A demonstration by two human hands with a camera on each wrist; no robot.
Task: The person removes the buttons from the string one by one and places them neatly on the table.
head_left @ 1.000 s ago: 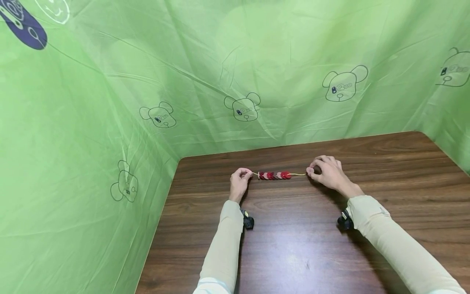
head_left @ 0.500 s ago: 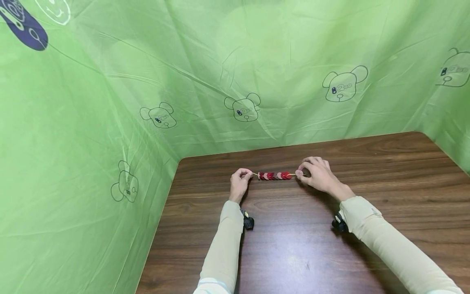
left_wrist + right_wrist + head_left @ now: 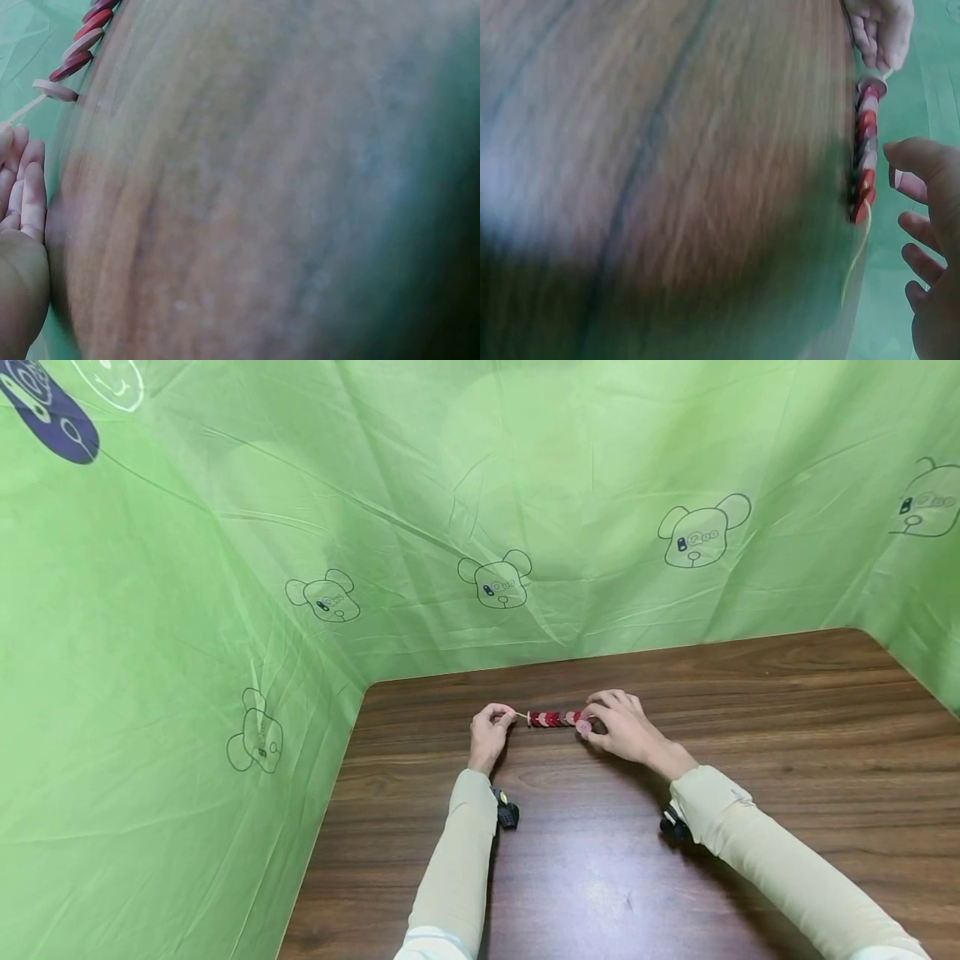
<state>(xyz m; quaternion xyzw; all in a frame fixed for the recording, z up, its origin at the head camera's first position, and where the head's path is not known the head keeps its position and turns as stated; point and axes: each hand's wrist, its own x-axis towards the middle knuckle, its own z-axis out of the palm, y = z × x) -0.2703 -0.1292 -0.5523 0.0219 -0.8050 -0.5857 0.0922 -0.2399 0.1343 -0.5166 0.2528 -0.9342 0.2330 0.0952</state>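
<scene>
At the far part of the table, a row of round button-like discs (image 3: pixel 551 719) in red, pink and dark tones hangs together on a thin pale yellow cord (image 3: pixel 859 255). My left hand (image 3: pixel 489 737) pinches the cord just left of the row. Thumb and fingers of my right hand (image 3: pixel 622 728) pinch a loose-looking pink disc (image 3: pixel 583 727), which overlaps the red right end of the row in the head view. In the right wrist view, the cord's right end trails from the last red disc, apart from the pink disc. The left wrist view shows the pale end disc (image 3: pixel 55 91) beside my left fingers.
The dark wooden table (image 3: pixel 570 860) reaches back to a green curtain (image 3: pixel 420 502) printed with bear faces, which also rises along both sides. A small black wrist camera (image 3: pixel 507 813) sits under the left cuff and another (image 3: pixel 674 825) under the right.
My right hand has moved left with the pink disc, from the cord's right end to the red end of the row. My left hand has stayed in place.
</scene>
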